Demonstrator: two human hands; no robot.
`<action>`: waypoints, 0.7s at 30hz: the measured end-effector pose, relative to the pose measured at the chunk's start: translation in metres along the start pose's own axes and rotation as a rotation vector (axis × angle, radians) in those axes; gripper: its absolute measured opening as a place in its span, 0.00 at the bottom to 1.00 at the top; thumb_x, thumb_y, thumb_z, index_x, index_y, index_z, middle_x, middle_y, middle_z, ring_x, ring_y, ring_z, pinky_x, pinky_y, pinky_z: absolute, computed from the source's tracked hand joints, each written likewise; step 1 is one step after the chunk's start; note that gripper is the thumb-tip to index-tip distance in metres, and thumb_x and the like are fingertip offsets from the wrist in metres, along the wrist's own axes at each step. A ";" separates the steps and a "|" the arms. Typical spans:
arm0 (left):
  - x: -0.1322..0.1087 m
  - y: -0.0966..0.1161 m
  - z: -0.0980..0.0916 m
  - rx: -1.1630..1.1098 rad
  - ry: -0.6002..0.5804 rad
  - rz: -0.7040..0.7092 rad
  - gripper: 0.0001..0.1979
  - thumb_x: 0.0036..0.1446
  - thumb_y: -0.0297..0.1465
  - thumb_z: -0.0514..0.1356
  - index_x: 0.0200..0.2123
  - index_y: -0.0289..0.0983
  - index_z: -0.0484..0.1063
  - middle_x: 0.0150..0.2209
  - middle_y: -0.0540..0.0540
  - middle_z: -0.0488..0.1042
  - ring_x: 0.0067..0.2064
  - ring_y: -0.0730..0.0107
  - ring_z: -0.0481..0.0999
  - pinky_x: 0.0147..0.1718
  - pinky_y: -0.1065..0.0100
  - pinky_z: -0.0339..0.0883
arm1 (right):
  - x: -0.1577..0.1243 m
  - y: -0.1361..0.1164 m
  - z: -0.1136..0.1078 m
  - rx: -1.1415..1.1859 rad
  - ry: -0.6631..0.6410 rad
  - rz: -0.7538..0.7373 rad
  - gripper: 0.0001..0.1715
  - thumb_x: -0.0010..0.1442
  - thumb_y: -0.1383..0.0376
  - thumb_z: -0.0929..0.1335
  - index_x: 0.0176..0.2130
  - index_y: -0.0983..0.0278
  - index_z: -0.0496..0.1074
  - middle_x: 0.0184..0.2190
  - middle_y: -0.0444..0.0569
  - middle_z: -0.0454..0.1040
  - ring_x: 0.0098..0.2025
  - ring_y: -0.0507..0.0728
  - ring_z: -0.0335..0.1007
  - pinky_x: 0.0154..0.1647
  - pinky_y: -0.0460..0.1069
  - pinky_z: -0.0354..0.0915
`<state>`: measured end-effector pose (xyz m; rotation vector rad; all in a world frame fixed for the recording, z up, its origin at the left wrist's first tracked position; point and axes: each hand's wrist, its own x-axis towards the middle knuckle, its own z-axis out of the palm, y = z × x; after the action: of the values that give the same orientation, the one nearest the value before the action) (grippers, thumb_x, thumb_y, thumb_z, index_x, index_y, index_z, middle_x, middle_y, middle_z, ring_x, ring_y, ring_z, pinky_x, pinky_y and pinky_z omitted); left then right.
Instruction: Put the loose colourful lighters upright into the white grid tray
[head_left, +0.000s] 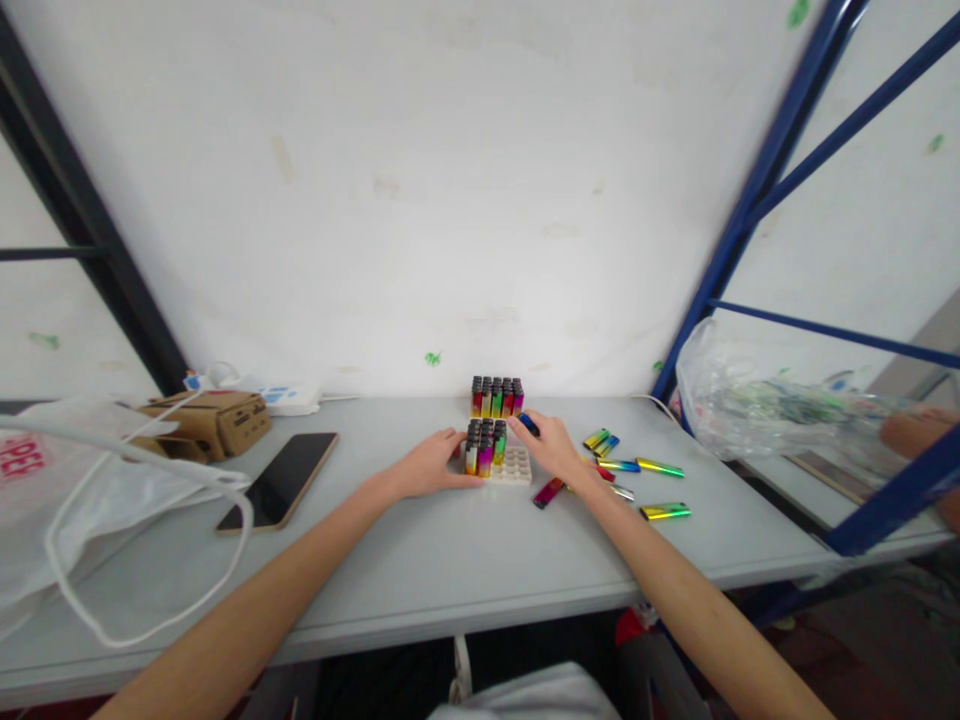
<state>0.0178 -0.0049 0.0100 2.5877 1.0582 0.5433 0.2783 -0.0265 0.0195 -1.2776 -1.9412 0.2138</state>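
A white tray (517, 468) with round-edged slots stands on the desk, its left part filled with upright, shiny multicoloured lighters (485, 458). My left hand (435, 463) is curled around the tray's left side, thumb along the front edge and fingers behind. Over the tray's back right, my right hand (551, 443) pinches a dark blue lighter (529, 424), mostly covered by the fingers. Just behind stands a second group of upright lighters (497, 398) in rows. Several loose lighters (617, 465) lie right of the tray, some partly hidden by my right forearm.
On the left are a black phone (281, 482), a cardboard box (214, 420), a white power strip (289, 399), a plastic bag (97, 480) and a looping white cable (244, 535). A blue metal frame (739, 225) and clear plastic wrap (757, 400) stand right; another person's hand (919, 432) shows there.
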 end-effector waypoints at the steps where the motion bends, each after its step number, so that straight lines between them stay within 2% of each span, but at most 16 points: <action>1: 0.000 0.000 0.000 -0.008 0.005 0.001 0.35 0.52 0.60 0.65 0.50 0.36 0.74 0.39 0.43 0.73 0.41 0.52 0.74 0.41 0.59 0.67 | 0.000 0.000 -0.001 0.009 -0.006 -0.011 0.25 0.72 0.47 0.60 0.35 0.62 0.68 0.27 0.43 0.70 0.29 0.54 0.62 0.34 0.49 0.56; 4: 0.000 -0.001 0.001 -0.025 0.015 0.006 0.36 0.51 0.59 0.66 0.50 0.36 0.74 0.39 0.43 0.73 0.41 0.53 0.74 0.42 0.59 0.68 | 0.000 0.001 -0.003 0.046 -0.044 -0.083 0.22 0.75 0.50 0.57 0.42 0.62 0.69 0.34 0.47 0.74 0.35 0.56 0.67 0.39 0.49 0.60; 9: 0.000 0.000 0.001 -0.025 -0.004 -0.004 0.33 0.52 0.58 0.66 0.48 0.36 0.73 0.40 0.43 0.72 0.41 0.54 0.73 0.42 0.59 0.68 | 0.001 -0.001 -0.008 -0.011 -0.080 -0.232 0.24 0.76 0.51 0.57 0.36 0.62 0.68 0.35 0.49 0.72 0.37 0.56 0.66 0.42 0.50 0.61; 16: -0.001 0.001 0.000 -0.031 0.006 0.000 0.31 0.52 0.57 0.67 0.46 0.37 0.73 0.39 0.44 0.72 0.40 0.55 0.74 0.41 0.60 0.68 | -0.004 -0.009 -0.016 0.015 -0.205 -0.131 0.23 0.73 0.49 0.63 0.38 0.63 0.73 0.26 0.42 0.70 0.27 0.53 0.61 0.31 0.48 0.55; 21: 0.000 -0.001 0.002 -0.034 0.021 0.010 0.32 0.52 0.57 0.67 0.47 0.38 0.74 0.39 0.44 0.73 0.40 0.55 0.74 0.40 0.61 0.68 | -0.005 -0.012 -0.018 0.079 -0.278 -0.085 0.19 0.69 0.51 0.68 0.43 0.64 0.77 0.25 0.43 0.75 0.25 0.53 0.65 0.29 0.47 0.58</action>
<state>0.0176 -0.0045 0.0078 2.5643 1.0343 0.5869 0.2828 -0.0416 0.0356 -1.1592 -2.1931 0.4401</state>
